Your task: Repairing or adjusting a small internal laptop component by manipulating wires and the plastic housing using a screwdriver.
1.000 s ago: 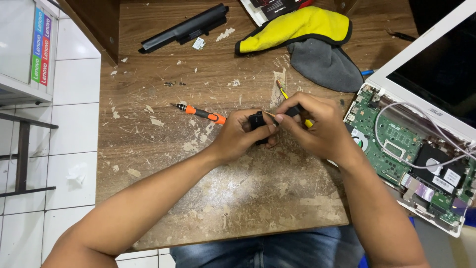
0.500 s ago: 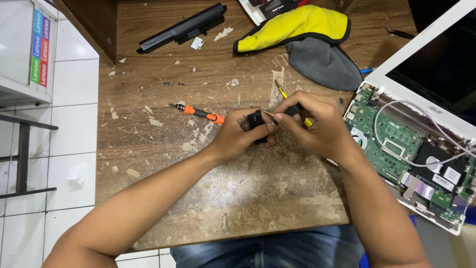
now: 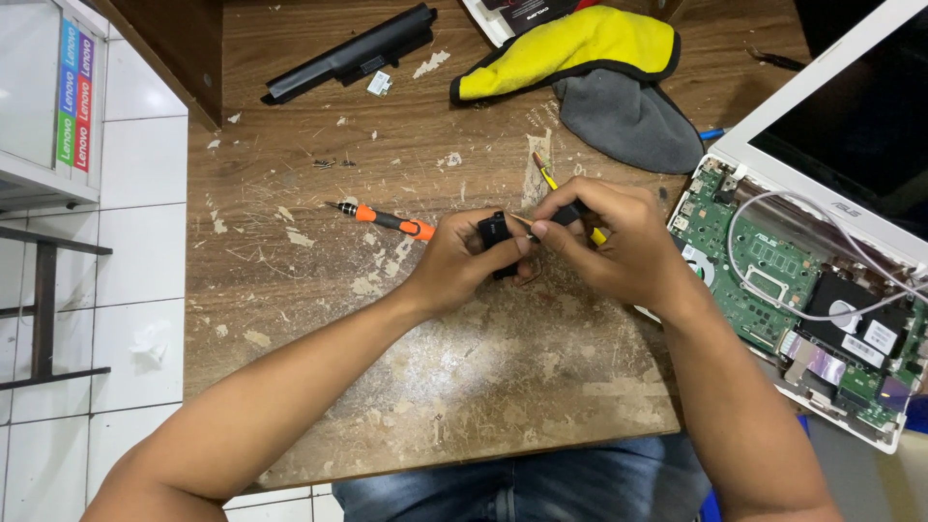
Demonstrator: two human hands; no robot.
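The head view looks down on a worn wooden worktop [image 3: 464, 406] with peeling surface. Near its far left corner lies a long black battery pack [image 3: 350, 53], and a little to the right of it a small group of tiny screws [image 3: 331, 163]. Lower, toward the middle, an orange-handled screwdriver [image 3: 387, 219] rests flat, its handle end almost touching the left hand.

The left hand [image 3: 462, 261] is closed around a small black component [image 3: 495, 237] and holds it just above the worktop middle. The right hand [image 3: 609, 237] is also closed, pinching a thin yellow-and-black tool [image 3: 547, 179] whose tip meets the black component where the two hands come together. What exactly the tip touches is hidden by the fingers.

I judge that the step in hand is fine work on the small black component, prying or picking at it with the thin tool. The next move seems to call for a steady left grip and small, controlled pressure from the right, so that the tip does not slip.

Further right, at the far edge, lie a yellow cloth [image 3: 580, 43] and a grey cloth [image 3: 628, 121]. At the right edge stands an opened white laptop [image 3: 831, 290], its green circuit board exposed, with white cables across it.
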